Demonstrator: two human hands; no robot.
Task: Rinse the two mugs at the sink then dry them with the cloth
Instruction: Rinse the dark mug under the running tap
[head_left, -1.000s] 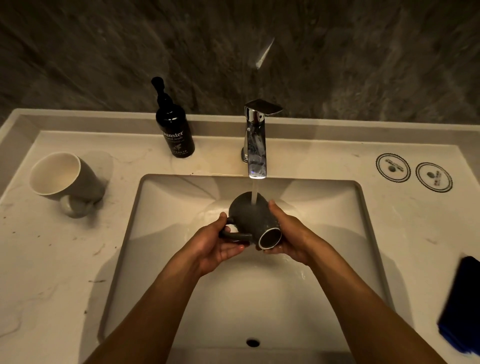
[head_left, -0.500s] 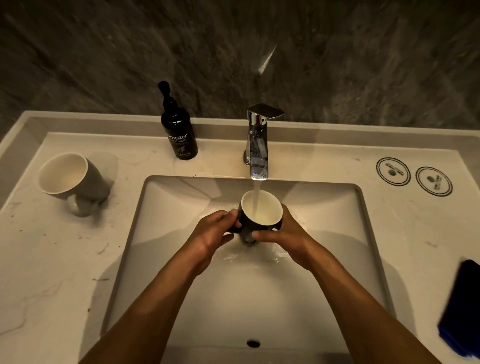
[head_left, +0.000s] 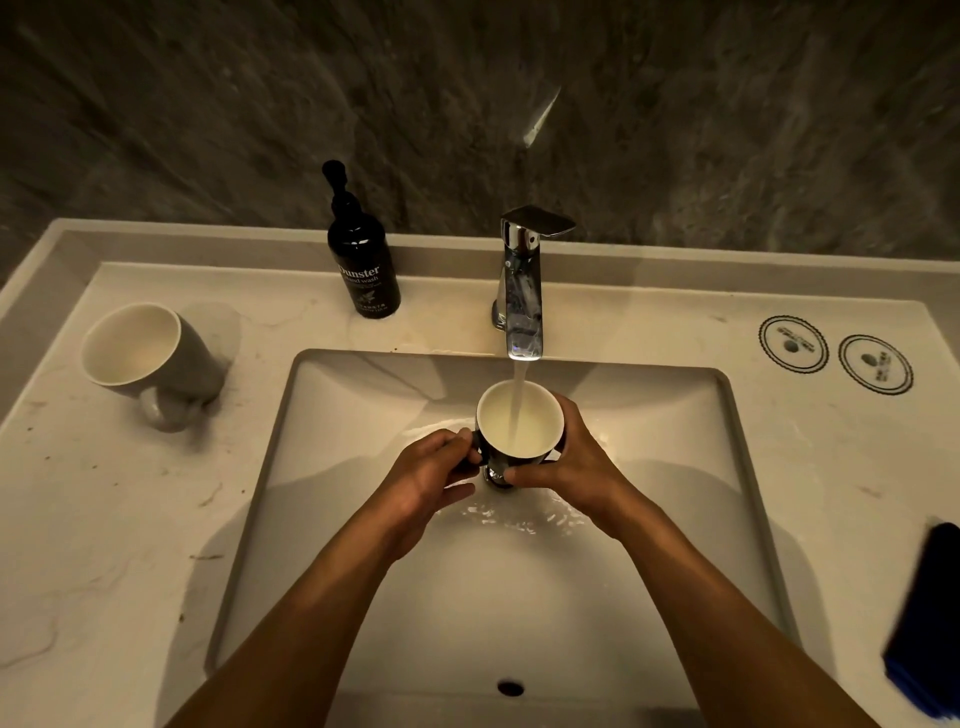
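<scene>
A dark mug (head_left: 519, 422) with a white inside stands upright under the chrome tap (head_left: 521, 291), over the white sink (head_left: 332, 467). Water runs from the spout into the mug. My left hand (head_left: 431, 480) grips its handle on the left side. My right hand (head_left: 571, 457) wraps the mug's right side and base. A second mug (head_left: 148, 358), grey with a white inside, lies on its side on the counter to the left, mouth toward me. A dark blue cloth (head_left: 927, 618) lies at the right edge of the counter.
A black hand-wash pump bottle (head_left: 362, 260) stands behind the sink, left of the tap. Two round printed coasters (head_left: 792, 344) sit on the counter at the back right. Behind the marble counter (head_left: 104, 519) rises a dark stone wall.
The dark mug went from lying tilted with its base toward me to upright with its mouth under the stream. Water now fills it. Both hands stay on it.
</scene>
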